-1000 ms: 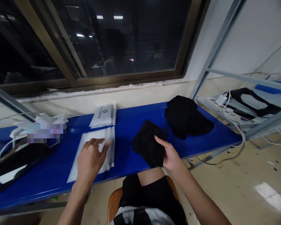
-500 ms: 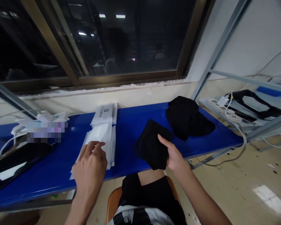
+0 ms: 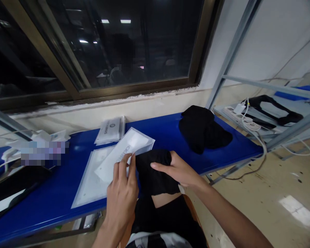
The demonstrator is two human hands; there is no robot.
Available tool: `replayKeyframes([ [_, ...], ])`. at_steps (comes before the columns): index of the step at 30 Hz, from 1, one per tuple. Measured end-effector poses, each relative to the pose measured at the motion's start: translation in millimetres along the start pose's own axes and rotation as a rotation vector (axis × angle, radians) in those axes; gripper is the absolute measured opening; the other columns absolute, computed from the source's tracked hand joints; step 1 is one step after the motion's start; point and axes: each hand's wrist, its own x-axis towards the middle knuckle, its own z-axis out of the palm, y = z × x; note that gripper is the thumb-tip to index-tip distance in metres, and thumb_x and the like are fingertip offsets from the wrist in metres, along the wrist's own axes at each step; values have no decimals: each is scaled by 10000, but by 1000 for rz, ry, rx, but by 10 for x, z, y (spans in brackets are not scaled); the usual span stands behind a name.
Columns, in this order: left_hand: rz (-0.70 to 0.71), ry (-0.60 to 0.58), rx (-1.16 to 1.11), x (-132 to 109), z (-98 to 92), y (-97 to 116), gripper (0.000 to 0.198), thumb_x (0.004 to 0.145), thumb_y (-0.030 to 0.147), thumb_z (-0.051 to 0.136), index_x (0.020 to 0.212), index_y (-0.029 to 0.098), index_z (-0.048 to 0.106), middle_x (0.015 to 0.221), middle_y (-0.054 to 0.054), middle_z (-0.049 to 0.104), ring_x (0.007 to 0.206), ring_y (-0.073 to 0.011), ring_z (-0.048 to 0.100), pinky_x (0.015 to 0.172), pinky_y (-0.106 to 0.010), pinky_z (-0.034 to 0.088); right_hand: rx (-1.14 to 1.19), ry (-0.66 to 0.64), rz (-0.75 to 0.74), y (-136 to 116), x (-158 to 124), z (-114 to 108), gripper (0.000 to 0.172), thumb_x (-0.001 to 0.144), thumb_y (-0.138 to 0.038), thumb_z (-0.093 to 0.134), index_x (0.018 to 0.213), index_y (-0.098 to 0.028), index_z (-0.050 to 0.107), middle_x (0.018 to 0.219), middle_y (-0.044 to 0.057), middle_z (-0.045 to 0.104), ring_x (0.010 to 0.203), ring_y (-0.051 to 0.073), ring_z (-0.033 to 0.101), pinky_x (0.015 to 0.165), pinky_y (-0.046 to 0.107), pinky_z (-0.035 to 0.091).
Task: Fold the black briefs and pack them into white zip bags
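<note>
My left hand [image 3: 122,187] is closed on a clear printed plastic bag [image 3: 124,153], lifted off the stack of bags [image 3: 90,182] on the blue table [image 3: 49,203]. Just to its right, my right hand [image 3: 177,170] grips a folded black cloth [image 3: 152,172] and holds it against the bag's near end, over the table's front edge.
A pile of black cloth [image 3: 203,129] lies at the table's right end. Another stack of printed bags [image 3: 110,130] sits by the wall. A dark tray [image 3: 10,187] is at the left. Beyond a metal frame post, a power strip with white cables [image 3: 241,117] lies on a neighbouring surface.
My left hand picked one bag off the stack and brought it right. My right hand carried the folded black cloth left to meet the bag.
</note>
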Motion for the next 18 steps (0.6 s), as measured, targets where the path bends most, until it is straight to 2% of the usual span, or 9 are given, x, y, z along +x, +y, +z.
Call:
replayKeyframes([
  [3, 32, -38, 44, -34, 24, 65, 759, 847, -57, 430, 1575, 145, 353, 1455, -148, 558, 1199, -318, 557, 542, -288, 592, -82, -12, 30, -48, 70, -51, 228, 779, -363, 814, 924, -191, 778, 938, 38, 783, 1044, 291, 711, 942, 415, 556],
  [6, 89, -49, 73, -91, 67, 163, 857, 820, -78, 415, 1628, 154, 250, 1510, -137, 526, 1224, -332, 531, 532, -288, 603, -47, 85, 129, -23, 161, -50, 246, 724, -364, 847, 868, -179, 772, 881, 47, 774, 998, 296, 717, 925, 420, 557],
  [8, 115, -55, 58, -125, 94, 243, 920, 809, -95, 400, 1654, 142, 123, 1547, -136, 496, 1223, -333, 525, 551, -293, 613, 27, 161, 163, 25, 213, -31, 288, 697, -378, 863, 870, -168, 767, 900, 59, 774, 997, 293, 718, 940, 423, 546],
  [9, 113, -52, 42, -138, 102, 281, 950, 805, -102, 396, 1658, 140, 55, 1558, -138, 485, 1218, -332, 525, 566, -298, 618, 76, 167, 170, 53, 233, -20, 315, 679, -380, 874, 883, -166, 767, 914, 60, 775, 1008, 289, 717, 958, 422, 537],
  [11, 88, -23, 5, -151, 106, 338, 988, 803, -105, 400, 1654, 153, -32, 1565, -140, 480, 1220, -336, 525, 608, -316, 626, 166, 83, 202, 107, 262, 3, 381, 625, -368, 911, 917, -168, 770, 932, 56, 779, 1027, 278, 714, 1002, 423, 514],
  [14, 66, 36, -34, -166, 97, 364, 998, 805, -100, 411, 1654, 179, -33, 1565, -139, 481, 1226, -355, 531, 687, -372, 633, 272, -68, 305, 167, 289, 42, 481, 530, -345, 963, 939, -171, 776, 927, 52, 787, 989, 272, 728, 1013, 436, 507],
  [16, 57, 61, -46, -197, 108, 366, 988, 808, -103, 414, 1658, 186, 1, 1560, -138, 489, 1215, -360, 540, 699, -382, 623, 378, -2, 299, 183, 295, 82, 497, 539, -373, 964, 953, -173, 775, 927, 56, 789, 941, 264, 741, 982, 428, 526],
  [18, 49, 74, -62, -249, 137, 389, 978, 812, -113, 417, 1660, 192, 38, 1548, -137, 505, 1207, -357, 548, 689, -363, 606, 500, 107, 223, 178, 282, 136, 475, 604, -420, 937, 974, -175, 770, 932, 59, 791, 919, 253, 749, 958, 406, 539],
])
